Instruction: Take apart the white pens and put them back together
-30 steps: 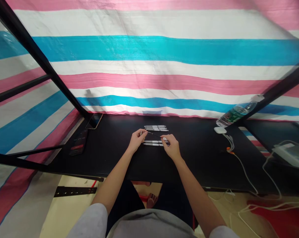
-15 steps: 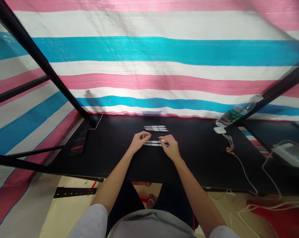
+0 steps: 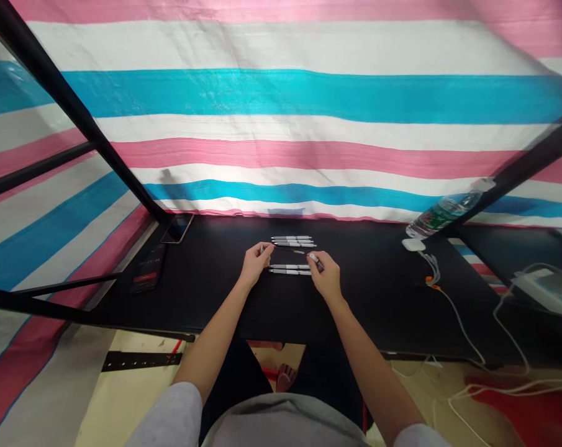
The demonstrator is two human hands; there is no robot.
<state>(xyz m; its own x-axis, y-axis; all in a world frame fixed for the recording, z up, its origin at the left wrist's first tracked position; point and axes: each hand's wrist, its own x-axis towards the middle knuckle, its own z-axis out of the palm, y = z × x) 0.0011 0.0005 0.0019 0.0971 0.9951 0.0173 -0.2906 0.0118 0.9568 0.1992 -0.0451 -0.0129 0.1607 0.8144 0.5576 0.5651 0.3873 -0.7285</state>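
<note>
At far left, a phone [image 3: 177, 228] lies on the black desk [image 3: 206, 298]. The left hand [image 3: 255, 264] pinches a small silvery piece [image 3: 262, 249], too tiny to make out. Three pens [image 3: 292, 241] lie in a row above two pens [image 3: 290, 269], with a thin sliver [image 3: 299, 251] between the rows. The right hand [image 3: 326, 277] grips a short pen part [image 3: 316, 261], half hidden by its fingers. At far right, a water bottle [image 3: 443, 214] sits tilted.
</note>
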